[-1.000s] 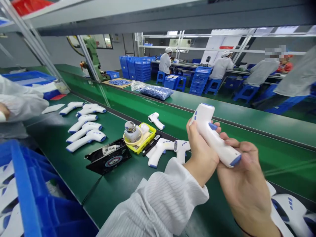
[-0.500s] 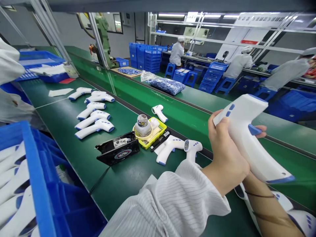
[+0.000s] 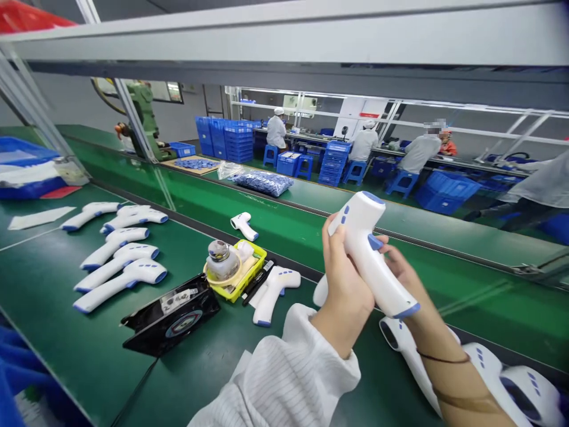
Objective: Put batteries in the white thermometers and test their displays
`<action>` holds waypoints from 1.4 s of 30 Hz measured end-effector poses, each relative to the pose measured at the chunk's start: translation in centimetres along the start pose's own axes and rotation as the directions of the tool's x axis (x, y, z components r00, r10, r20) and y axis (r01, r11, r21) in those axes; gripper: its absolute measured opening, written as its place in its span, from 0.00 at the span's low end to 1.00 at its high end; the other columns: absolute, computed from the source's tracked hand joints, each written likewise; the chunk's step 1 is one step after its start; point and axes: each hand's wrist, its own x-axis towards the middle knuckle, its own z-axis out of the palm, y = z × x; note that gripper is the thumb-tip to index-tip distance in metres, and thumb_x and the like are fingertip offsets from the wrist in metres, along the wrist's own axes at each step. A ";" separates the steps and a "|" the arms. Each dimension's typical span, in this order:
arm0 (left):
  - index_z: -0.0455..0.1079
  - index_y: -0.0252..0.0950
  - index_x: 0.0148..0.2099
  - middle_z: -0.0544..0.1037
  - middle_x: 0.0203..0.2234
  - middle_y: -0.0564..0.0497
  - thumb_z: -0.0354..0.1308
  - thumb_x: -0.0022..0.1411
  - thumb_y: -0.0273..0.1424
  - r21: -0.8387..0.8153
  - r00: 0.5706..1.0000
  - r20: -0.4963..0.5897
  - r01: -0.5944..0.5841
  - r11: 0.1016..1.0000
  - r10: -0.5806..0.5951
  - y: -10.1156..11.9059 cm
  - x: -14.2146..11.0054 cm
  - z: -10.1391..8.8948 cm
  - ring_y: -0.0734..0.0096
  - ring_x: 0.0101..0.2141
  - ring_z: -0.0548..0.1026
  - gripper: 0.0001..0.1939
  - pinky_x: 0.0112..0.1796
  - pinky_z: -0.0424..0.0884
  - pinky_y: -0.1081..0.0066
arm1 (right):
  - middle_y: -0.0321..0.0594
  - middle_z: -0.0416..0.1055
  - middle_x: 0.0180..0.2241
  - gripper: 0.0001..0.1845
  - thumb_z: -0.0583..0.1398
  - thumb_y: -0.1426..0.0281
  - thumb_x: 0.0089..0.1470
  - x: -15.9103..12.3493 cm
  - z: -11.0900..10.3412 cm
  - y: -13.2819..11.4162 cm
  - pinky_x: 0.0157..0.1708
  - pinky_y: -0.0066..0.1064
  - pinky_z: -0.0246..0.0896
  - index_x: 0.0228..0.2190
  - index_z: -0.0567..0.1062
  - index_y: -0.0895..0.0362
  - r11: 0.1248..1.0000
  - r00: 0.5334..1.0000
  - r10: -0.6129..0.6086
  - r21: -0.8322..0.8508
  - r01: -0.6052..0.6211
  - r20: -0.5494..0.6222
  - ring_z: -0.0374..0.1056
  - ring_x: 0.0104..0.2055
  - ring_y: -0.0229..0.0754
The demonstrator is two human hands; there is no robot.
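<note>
My left hand point(image 3: 347, 279) is closed around the grip of a white infrared forehead thermometer point(image 3: 368, 249) with blue trim and a blue trigger. My right hand point(image 3: 402, 267) presses its fingers against the far side of the same grip, with its forearm running to the lower right. Several matching thermometers point(image 3: 118, 267) lie in a loose row on the green conveyor belt point(image 3: 53, 332) to the left. Another thermometer point(image 3: 269, 295) lies near my left sleeve point(image 3: 284, 379), and more point(image 3: 498, 379) lie under my right forearm.
A yellow tray point(image 3: 237, 273) holds a glass jar point(image 3: 222, 261), next to a black case point(image 3: 171, 314). A lone thermometer point(image 3: 243, 226) lies beyond. A co-worker's white sleeve point(image 3: 540, 184) enters at right. Seated workers and stacked blue crates point(image 3: 224, 139) stand behind a second belt.
The view has swung, moving the whole scene left and lower. The held thermometer now stands more upright and looks smaller, and both hands still hold it.
</note>
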 end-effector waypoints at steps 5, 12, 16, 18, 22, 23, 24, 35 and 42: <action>0.59 0.40 0.55 0.75 0.30 0.51 0.49 0.69 0.33 0.132 0.993 0.096 -0.078 0.988 0.066 -0.5 -0.8 0.0 0.75 0.25 0.75 0.14 0.29 0.72 0.77 | 0.38 0.75 0.38 0.28 0.75 0.60 0.34 -0.6 -7.9 -2.9 0.46 0.34 0.67 0.39 0.76 0.52 0.983 0.902 -0.169 -0.001 0.184 -0.396 0.71 0.37 0.39; 0.58 0.40 0.55 0.75 0.32 0.51 0.52 0.66 0.34 0.302 0.985 0.145 -0.138 0.943 0.098 -2.4 -0.2 -1.4 0.74 0.25 0.76 0.16 0.29 0.72 0.76 | 0.37 0.73 0.39 0.24 0.72 0.61 0.38 -1.2 -11.4 -3.5 0.51 0.39 0.61 0.39 0.74 0.52 0.957 0.822 -0.286 -0.103 0.271 -0.492 0.69 0.42 0.42; 0.58 0.41 0.55 0.75 0.36 0.51 0.54 0.65 0.37 0.376 0.986 0.136 -0.140 0.916 0.094 -3.2 0.2 -2.4 0.75 0.26 0.76 0.18 0.29 0.72 0.76 | 0.35 0.72 0.40 0.22 0.69 0.61 0.44 -1.7 -12.0 -3.7 0.43 0.30 0.62 0.41 0.73 0.52 0.951 0.838 -0.301 -0.085 0.296 -0.455 0.68 0.41 0.38; 0.58 0.41 0.57 0.75 0.40 0.49 0.54 0.66 0.37 0.417 0.992 0.104 -0.114 0.902 0.077 -3.3 0.3 -2.6 0.75 0.28 0.76 0.19 0.31 0.72 0.76 | 0.35 0.71 0.39 0.20 0.68 0.63 0.46 -1.8 -12.2 -3.7 0.41 0.27 0.61 0.42 0.73 0.52 0.953 0.856 -0.296 -0.066 0.296 -0.424 0.67 0.40 0.37; 0.52 0.40 0.66 0.73 0.49 0.44 0.54 0.67 0.31 0.599 0.993 0.059 0.048 0.799 -0.103 -3.1 0.4 -2.7 0.71 0.35 0.78 0.28 0.39 0.75 0.71 | 0.36 0.71 0.36 0.18 0.68 0.66 0.48 -2.0 -12.1 -3.8 0.39 0.26 0.61 0.42 0.73 0.53 0.952 0.860 -0.291 -0.036 0.305 -0.418 0.66 0.38 0.36; 0.48 0.41 0.68 0.73 0.51 0.44 0.56 0.65 0.29 0.673 0.989 0.079 0.038 0.739 -0.123 -3.1 0.3 -2.7 0.69 0.37 0.78 0.33 0.40 0.75 0.70 | 0.36 0.71 0.36 0.18 0.68 0.66 0.48 -2.0 -12.1 -3.8 0.40 0.27 0.61 0.41 0.73 0.54 0.954 0.857 -0.284 -0.033 0.299 -0.429 0.66 0.38 0.37; 0.46 0.43 0.70 0.73 0.51 0.44 0.59 0.62 0.27 0.752 0.988 0.114 -0.015 0.659 -0.107 -3.1 0.2 -2.7 0.68 0.39 0.78 0.39 0.41 0.74 0.70 | 0.37 0.72 0.36 0.17 0.68 0.66 0.48 -2.0 -12.1 -3.9 0.40 0.28 0.61 0.41 0.73 0.54 0.956 0.853 -0.274 -0.033 0.290 -0.444 0.67 0.38 0.38; 0.69 0.32 0.54 0.78 0.39 0.42 0.68 0.56 0.35 0.997 0.996 0.049 -0.044 0.069 -0.074 -4.4 4.4 -9.1 0.60 0.36 0.78 0.25 0.38 0.74 0.65 | 0.36 0.74 0.32 0.16 0.68 0.64 0.44 -1.9 -12.6 -3.5 0.35 0.31 0.62 0.37 0.76 0.53 0.963 0.830 -0.268 -0.099 0.252 -0.490 0.68 0.34 0.40; 0.58 0.29 0.64 0.72 0.53 0.32 0.61 0.64 0.43 0.984 0.994 -0.058 0.073 0.163 -0.095 -4.5 5.9 -11.1 0.52 0.55 0.72 0.34 0.52 0.69 0.62 | 0.36 0.74 0.33 0.20 0.70 0.60 0.43 -2.2 -11.7 -3.8 0.36 0.29 0.63 0.38 0.75 0.55 0.980 0.906 -0.187 -0.015 0.196 -0.378 0.68 0.36 0.40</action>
